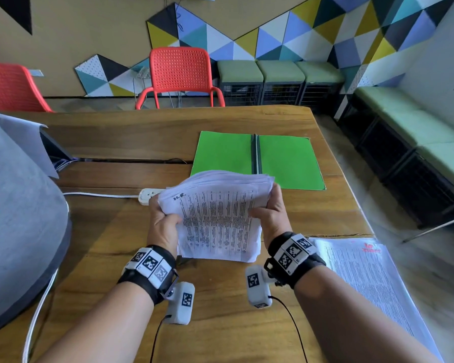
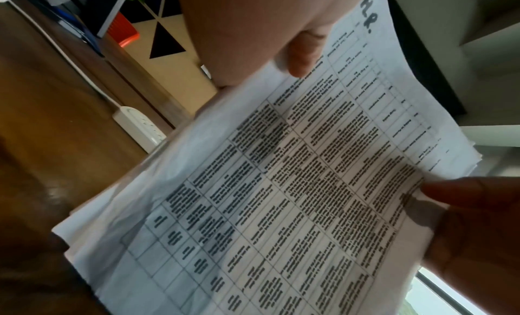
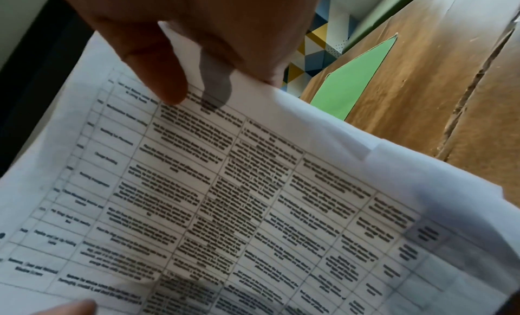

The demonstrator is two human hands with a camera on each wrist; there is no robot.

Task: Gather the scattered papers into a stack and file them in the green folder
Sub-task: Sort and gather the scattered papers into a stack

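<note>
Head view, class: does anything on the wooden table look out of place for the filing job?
Yes. One printed white sheet lies alone at the wooden table's near right edge, apart from the stack of printed papers gripped by the left hand and right hand. The open green folder holds nothing.

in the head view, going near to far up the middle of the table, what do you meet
left hand and right hand gripping the stack of papers → open green folder → far table edge → red chair
</note>
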